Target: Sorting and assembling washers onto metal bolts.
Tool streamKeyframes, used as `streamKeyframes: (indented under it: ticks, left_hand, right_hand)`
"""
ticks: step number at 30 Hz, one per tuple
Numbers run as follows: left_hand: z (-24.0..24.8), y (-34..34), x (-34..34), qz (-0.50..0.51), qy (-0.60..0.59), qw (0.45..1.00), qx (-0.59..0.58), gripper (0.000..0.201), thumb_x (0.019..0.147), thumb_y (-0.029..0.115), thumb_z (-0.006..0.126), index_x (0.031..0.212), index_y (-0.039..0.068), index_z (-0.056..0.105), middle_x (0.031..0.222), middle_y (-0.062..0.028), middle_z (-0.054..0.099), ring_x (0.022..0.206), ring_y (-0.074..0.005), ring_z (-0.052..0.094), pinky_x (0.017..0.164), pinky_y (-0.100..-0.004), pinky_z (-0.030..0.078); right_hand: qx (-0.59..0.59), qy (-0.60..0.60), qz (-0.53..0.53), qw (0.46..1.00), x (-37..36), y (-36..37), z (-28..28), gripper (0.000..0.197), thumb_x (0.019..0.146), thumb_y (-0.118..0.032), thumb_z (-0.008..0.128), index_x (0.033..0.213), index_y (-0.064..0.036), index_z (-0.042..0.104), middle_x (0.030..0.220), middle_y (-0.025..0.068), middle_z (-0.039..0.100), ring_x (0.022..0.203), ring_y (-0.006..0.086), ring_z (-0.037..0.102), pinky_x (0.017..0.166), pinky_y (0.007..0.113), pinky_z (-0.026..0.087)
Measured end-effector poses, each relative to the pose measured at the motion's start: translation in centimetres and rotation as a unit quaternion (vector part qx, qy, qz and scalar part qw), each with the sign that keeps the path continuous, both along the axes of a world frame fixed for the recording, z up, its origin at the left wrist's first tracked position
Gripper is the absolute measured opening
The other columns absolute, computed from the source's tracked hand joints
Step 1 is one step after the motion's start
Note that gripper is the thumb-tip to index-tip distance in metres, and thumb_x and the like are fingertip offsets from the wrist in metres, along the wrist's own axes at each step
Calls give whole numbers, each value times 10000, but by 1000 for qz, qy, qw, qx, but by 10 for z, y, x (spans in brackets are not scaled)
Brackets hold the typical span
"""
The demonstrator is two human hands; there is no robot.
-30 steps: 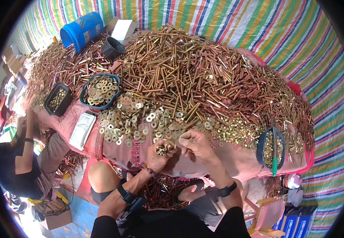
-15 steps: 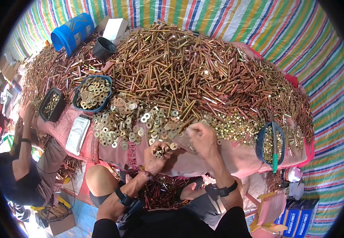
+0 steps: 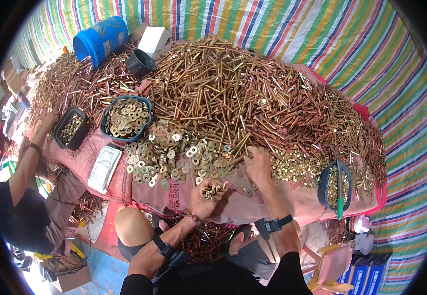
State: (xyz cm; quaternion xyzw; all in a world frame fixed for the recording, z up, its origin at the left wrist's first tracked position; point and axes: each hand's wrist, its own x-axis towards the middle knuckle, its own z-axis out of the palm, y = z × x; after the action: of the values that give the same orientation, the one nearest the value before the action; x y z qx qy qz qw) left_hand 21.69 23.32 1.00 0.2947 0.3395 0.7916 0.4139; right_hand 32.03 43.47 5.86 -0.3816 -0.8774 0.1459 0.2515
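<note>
My left hand [image 3: 204, 200] is closed around a bunch of brass-coloured metal rods [image 3: 214, 191], whose ends stick out past the fingers. To its right, my right hand [image 3: 258, 168] reaches to the near edge of the rod pile [image 3: 223, 93], fingertips pinched beside several rods that point toward me; what they hold, if anything, is hidden. Between the hands and the pile lie loose flat washers [image 3: 174, 157]. Small brass-coloured nuts [image 3: 297, 166] are heaped just right of my right hand.
A blue basin of washers [image 3: 126, 118] and a dark tray of nuts [image 3: 71, 129] stand left. At right is a blue basket [image 3: 335, 187] with a green-handled tool [image 3: 340, 206]. A co-worker's arm [image 3: 26, 162] is far left. A blue bucket [image 3: 102, 40] lies behind.
My right hand has moved up to the rod pile's edge from above the cloth. My left hand still holds its bunch. The whole view has shifted slightly.
</note>
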Motion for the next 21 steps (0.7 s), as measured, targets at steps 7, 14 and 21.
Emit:
streamKeyframes:
  ticks: [7,14,21]
  left_hand:
    - [5,4,4,22,33,996,-76,270,803,-193,560,969,18,521,1013,-97,599,894,-173,603,792,-310,528]
    - [-3,1,1,21,10,999,-36,288,818,-230,522,1009,-15,552,1083,-80,606,905,-104,580,748,-221,489]
    - [-7,0,-1,-5,-29,999,-21,300,805,-227,512,1023,-25,544,1120,-97,597,922,-120,588,757,-224,487]
  right_hand:
    - [-24,64,106,992,-20,-16,5,407,855,6,648,1262,14,624,915,162,558,825,316,598,770,395,497]
    - [-49,124,45,990,-11,7,10,268,871,-14,662,1136,-31,692,971,203,635,868,363,647,767,432,526]
    - [34,8,-16,999,-14,18,2,278,872,-33,680,1149,-54,691,994,169,612,836,333,649,760,423,519]
